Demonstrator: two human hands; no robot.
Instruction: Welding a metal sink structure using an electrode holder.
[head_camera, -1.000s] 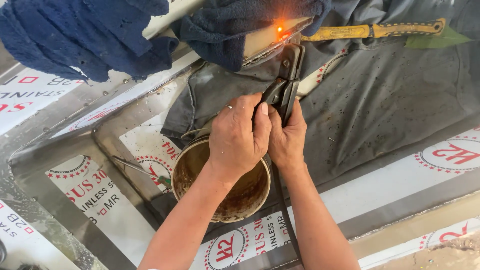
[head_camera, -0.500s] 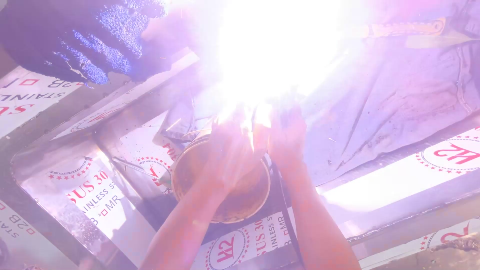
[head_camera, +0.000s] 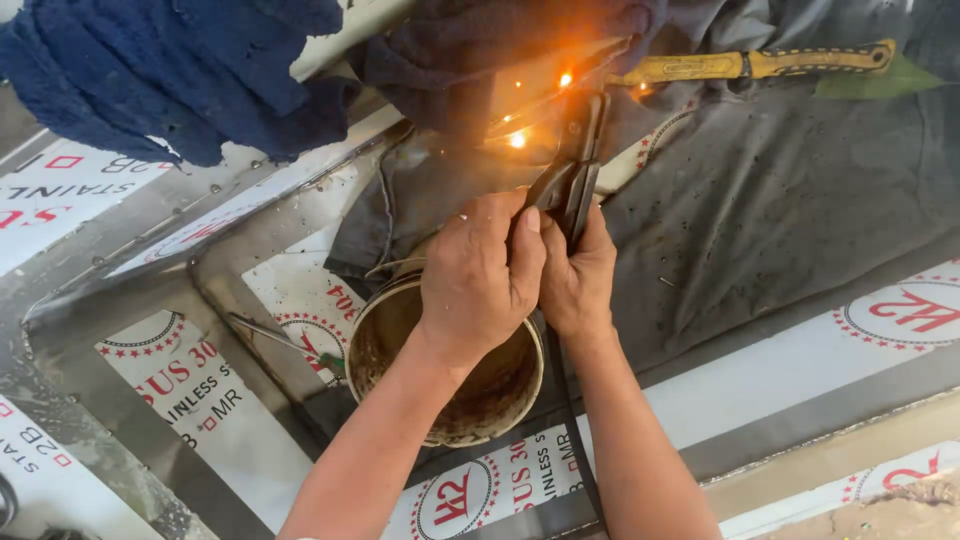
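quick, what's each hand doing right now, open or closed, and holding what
Left hand: closed around the black welding clamp.
Right hand: closed on the same clamp, from the other side.

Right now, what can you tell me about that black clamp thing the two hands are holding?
The black clamp tool looks like dark metal, long and narrow, with two handles squeezed together. It points up and away from the person. Its far tip sits by a glowing orange spot throwing small sparks. The left hand and right hand both grip its handles, above a rusty round tin. A dark cable runs down from it.
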